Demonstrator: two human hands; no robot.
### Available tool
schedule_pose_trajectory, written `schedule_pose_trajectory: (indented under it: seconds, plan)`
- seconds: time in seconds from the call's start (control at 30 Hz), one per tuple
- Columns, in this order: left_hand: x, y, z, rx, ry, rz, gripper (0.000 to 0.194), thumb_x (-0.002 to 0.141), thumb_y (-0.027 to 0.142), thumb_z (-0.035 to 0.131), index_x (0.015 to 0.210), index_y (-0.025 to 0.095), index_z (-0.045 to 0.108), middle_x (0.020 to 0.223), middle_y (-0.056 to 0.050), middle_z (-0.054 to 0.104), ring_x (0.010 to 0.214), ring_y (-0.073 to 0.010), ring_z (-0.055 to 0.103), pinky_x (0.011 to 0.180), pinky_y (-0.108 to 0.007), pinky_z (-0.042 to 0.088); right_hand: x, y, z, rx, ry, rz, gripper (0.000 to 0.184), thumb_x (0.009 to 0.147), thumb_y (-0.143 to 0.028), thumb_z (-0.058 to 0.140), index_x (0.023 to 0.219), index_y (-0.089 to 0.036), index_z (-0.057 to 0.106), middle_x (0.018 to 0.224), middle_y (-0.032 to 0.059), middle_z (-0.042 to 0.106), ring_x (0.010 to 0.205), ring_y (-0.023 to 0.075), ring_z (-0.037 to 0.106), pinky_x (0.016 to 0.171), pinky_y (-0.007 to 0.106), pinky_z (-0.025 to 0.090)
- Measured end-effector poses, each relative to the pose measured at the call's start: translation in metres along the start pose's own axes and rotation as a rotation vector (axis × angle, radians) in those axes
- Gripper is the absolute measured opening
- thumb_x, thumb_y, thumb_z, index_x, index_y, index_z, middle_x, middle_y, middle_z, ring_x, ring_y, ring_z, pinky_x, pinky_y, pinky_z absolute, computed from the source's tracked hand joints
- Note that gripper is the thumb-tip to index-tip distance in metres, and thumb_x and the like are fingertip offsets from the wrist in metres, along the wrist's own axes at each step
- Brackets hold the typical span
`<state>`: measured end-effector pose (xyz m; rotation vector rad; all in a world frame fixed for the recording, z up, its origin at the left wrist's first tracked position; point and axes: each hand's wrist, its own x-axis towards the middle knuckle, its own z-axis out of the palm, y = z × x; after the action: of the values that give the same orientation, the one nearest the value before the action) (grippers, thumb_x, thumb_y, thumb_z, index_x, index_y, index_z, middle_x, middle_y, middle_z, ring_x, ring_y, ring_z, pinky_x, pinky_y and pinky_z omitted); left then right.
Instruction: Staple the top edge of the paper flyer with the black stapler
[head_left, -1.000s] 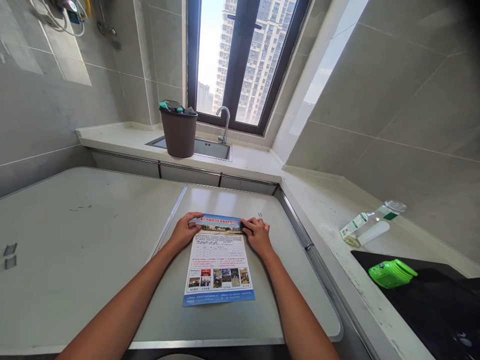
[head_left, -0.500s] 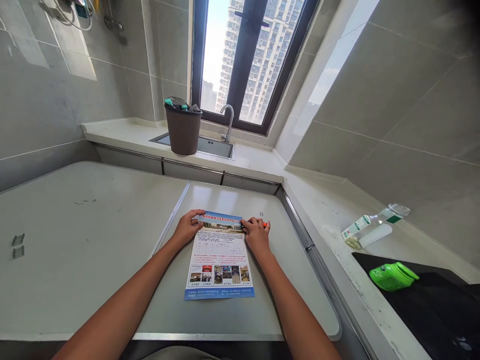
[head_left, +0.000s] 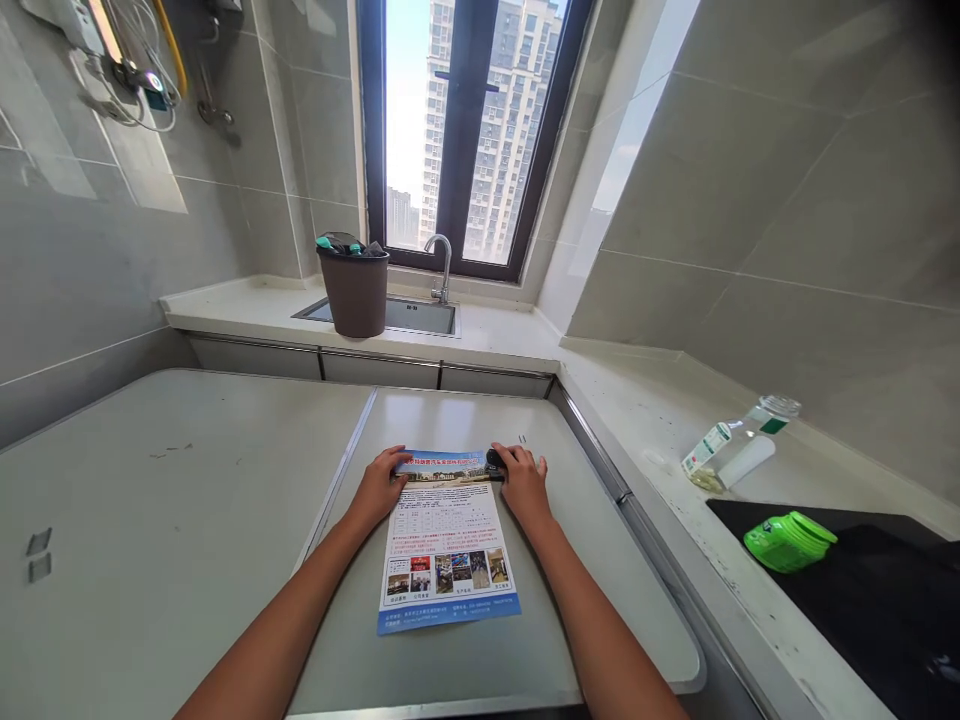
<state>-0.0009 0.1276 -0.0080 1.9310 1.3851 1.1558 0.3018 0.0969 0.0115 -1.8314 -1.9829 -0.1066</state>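
Note:
A printed flyer [head_left: 450,530] with a blue header, text, small photos and a blue bottom band lies on the pale table. My left hand [head_left: 379,487] is at its upper left edge, fingers curled over the margin and gripping it. At the upper right corner, my right hand [head_left: 525,485] closes around a small black object that looks like a stapler [head_left: 495,459]; its front end meets the flyer's edge and the rest is hidden by the fingers. Just beyond that hand lie two thin small strips [head_left: 523,439], like staples.
Two grey strips [head_left: 39,555] lie on the table's left part. Behind stand a brown bin [head_left: 354,295], a sink [head_left: 420,318] and a faucet [head_left: 442,265]. On the right counter are a clear bottle [head_left: 739,450], a green container [head_left: 789,541] and a black surface [head_left: 847,600].
The camera view has shifted, so the scene sits lower. My right hand has turned the black object at the flyer's corner; its orange part is out of sight. The left hand stays at the edge.

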Motion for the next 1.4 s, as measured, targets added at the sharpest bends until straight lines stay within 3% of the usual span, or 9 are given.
schedule_pose_trajectory:
  seconds: [0.17, 0.27, 0.37, 0.5, 0.7, 0.83, 1.0, 1.23, 1.4]
  plan:
    - [0.0, -0.002, 0.002, 0.105, -0.007, 0.044, 0.033, 0.078, 0.013, 0.062, 0.108, 0.022, 0.073, 0.139, -0.011, 0.061, 0.127, -0.0315, 0.059, 0.109, -0.049, 0.047, 0.006, 0.019, -0.003, 0.053, 0.064, 0.049, 0.049, 0.086, -0.005, 0.051, 0.131, -0.021, 0.061, 0.118, 0.0107, 0.067, 0.113, 0.0257, 0.056, 0.1, 0.036, 0.038]
    - [0.001, -0.002, 0.002, 0.119, -0.007, 0.032, 0.032, 0.079, 0.013, 0.062, 0.107, 0.022, 0.072, 0.138, -0.011, 0.061, 0.125, -0.0313, 0.06, 0.107, -0.049, 0.049, 0.008, 0.032, -0.008, 0.053, 0.147, 0.181, 0.044, 0.084, -0.006, 0.051, 0.124, -0.017, 0.065, 0.112, 0.0131, 0.068, 0.11, 0.0294, 0.055, 0.092, 0.035, 0.042]
    - [0.001, -0.003, 0.002, 0.112, 0.005, 0.026, 0.031, 0.079, 0.012, 0.062, 0.108, 0.022, 0.07, 0.137, -0.011, 0.06, 0.124, -0.0306, 0.061, 0.104, -0.047, 0.051, 0.007, 0.031, -0.018, 0.081, 0.245, 0.176, 0.04, 0.087, -0.01, 0.051, 0.124, -0.016, 0.064, 0.113, 0.0135, 0.067, 0.11, 0.0308, 0.054, 0.094, 0.038, 0.042]
    - [0.001, -0.006, 0.003, 0.079, 0.031, 0.024, 0.03, 0.078, 0.012, 0.063, 0.106, 0.022, 0.07, 0.132, -0.01, 0.06, 0.117, -0.028, 0.064, 0.098, -0.043, 0.054, -0.003, -0.01, -0.029, 0.195, 0.24, 0.071, 0.036, 0.088, -0.014, 0.053, 0.123, -0.017, 0.062, 0.115, 0.0118, 0.066, 0.111, 0.0291, 0.055, 0.096, 0.038, 0.044]
    - [0.002, -0.008, 0.005, 0.02, 0.102, 0.02, 0.028, 0.073, 0.014, 0.066, 0.1, 0.022, 0.071, 0.117, -0.008, 0.061, 0.113, -0.0275, 0.064, 0.098, -0.043, 0.054, -0.037, -0.098, -0.027, 0.347, -0.01, -0.099, 0.034, 0.084, -0.014, 0.061, 0.116, -0.024, 0.063, 0.111, 0.0062, 0.069, 0.106, 0.0245, 0.061, 0.091, 0.032, 0.046]
    - [0.003, -0.007, 0.003, -0.104, 0.148, -0.026, 0.02, 0.076, 0.019, 0.062, 0.094, 0.022, 0.071, 0.109, -0.008, 0.064, 0.102, -0.0269, 0.065, 0.095, -0.045, 0.055, -0.046, -0.115, -0.022, 0.341, -0.1, -0.127, 0.029, 0.082, -0.014, 0.062, 0.11, -0.023, 0.064, 0.109, 0.006, 0.069, 0.106, 0.0246, 0.061, 0.091, 0.032, 0.047]
    - [0.003, -0.004, 0.003, -0.236, 0.199, -0.086, 0.016, 0.073, 0.022, 0.065, 0.087, 0.024, 0.071, 0.1, -0.007, 0.065, 0.097, -0.0288, 0.064, 0.094, -0.047, 0.053, -0.047, -0.091, -0.022, 0.304, -0.111, -0.135, 0.034, 0.082, -0.013, 0.061, 0.114, -0.025, 0.065, 0.114, 0.006, 0.069, 0.11, 0.0248, 0.06, 0.095, 0.033, 0.047]
    - [0.003, 0.0, 0.0, -0.325, 0.202, -0.168, 0.018, 0.072, 0.029, 0.074, 0.089, 0.023, 0.072, 0.1, -0.006, 0.065, 0.09, -0.0248, 0.064, 0.087, -0.04, 0.052, -0.05, -0.001, -0.04, 0.358, -0.088, -0.1, 0.037, 0.082, -0.015, 0.061, 0.117, -0.023, 0.068, 0.118, 0.0078, 0.069, 0.113, 0.0262, 0.063, 0.101, 0.04, 0.047]
    - [0.006, 0.004, -0.014, -0.906, 0.2, -0.327, 0.022, 0.078, 0.04, 0.075, 0.087, 0.02, 0.069, 0.095, -0.004, 0.064, 0.084, -0.0171, 0.059, 0.066, -0.025, 0.045, -0.056, 0.046, -0.049, 0.344, -0.087, -0.062, 0.037, 0.082, -0.021, 0.063, 0.119, -0.023, 0.068, 0.122, 0.0095, 0.069, 0.116, 0.0276, 0.062, 0.105, 0.043, 0.045]
